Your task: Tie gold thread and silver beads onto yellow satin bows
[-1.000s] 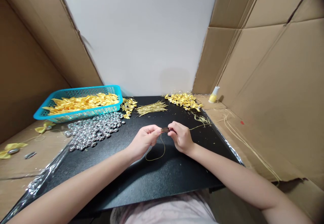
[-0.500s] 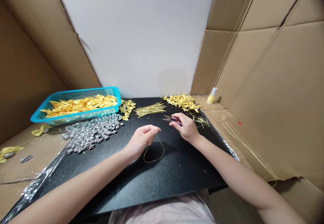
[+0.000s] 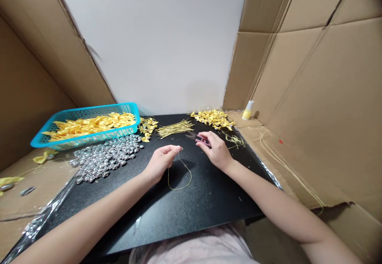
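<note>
My left hand (image 3: 161,161) pinches the ends of a loop of gold cord (image 3: 180,178) that hangs down onto the black mat (image 3: 179,208). My right hand (image 3: 216,149) is a little to the right and farther back, its fingers closed on small thread snips (image 3: 195,137) whose blades point left. The two hands are apart. A bundle of cut gold cords (image 3: 175,128) lies just behind them.
A blue basket (image 3: 86,125) of yellow ribbon bows stands at the back left. A heap of silver beads (image 3: 104,156) lies in front of it. Finished yellow pieces (image 3: 213,118) pile at the back right, near a small yellow bottle (image 3: 248,110). Cardboard walls enclose both sides.
My hands were together at the cord a second ago. The right hand has drawn back and to the right with the snips, and the left keeps the cord loop.
</note>
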`<action>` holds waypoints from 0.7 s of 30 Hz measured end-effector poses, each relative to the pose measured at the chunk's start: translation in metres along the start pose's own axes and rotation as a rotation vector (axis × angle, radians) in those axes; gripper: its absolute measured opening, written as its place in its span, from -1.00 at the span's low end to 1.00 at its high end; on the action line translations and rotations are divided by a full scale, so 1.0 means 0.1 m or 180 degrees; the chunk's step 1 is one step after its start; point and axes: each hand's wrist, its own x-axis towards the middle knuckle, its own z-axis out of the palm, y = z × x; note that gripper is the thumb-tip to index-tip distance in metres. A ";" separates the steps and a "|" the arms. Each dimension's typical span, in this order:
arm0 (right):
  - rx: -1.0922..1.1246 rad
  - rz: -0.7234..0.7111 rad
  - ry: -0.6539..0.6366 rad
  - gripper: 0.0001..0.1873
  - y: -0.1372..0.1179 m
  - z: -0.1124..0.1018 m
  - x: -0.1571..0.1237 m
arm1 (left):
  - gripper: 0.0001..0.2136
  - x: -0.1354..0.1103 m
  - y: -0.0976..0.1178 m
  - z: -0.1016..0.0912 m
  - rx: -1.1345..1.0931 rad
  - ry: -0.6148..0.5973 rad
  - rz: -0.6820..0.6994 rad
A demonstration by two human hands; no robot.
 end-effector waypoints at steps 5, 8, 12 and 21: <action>0.0169 0.0276 0.0009 -0.78 0.02 0.03 0.00 | -0.56 0.01 -0.03 -0.01 -0.0069 -0.0074 -0.0037; 0.0155 0.0295 0.0000 -0.78 0.02 0.04 0.00 | -0.56 0.01 -0.04 -0.01 -0.0081 -0.0093 -0.0054; 0.0108 0.0349 -0.0027 -0.78 0.02 0.04 0.00 | -0.57 0.00 -0.03 0.00 -0.0098 -0.0092 -0.0072; -0.1063 0.1457 -0.0516 -0.92 0.27 0.04 -0.01 | -0.54 0.02 -0.07 -0.01 -0.0114 -0.0123 -0.0125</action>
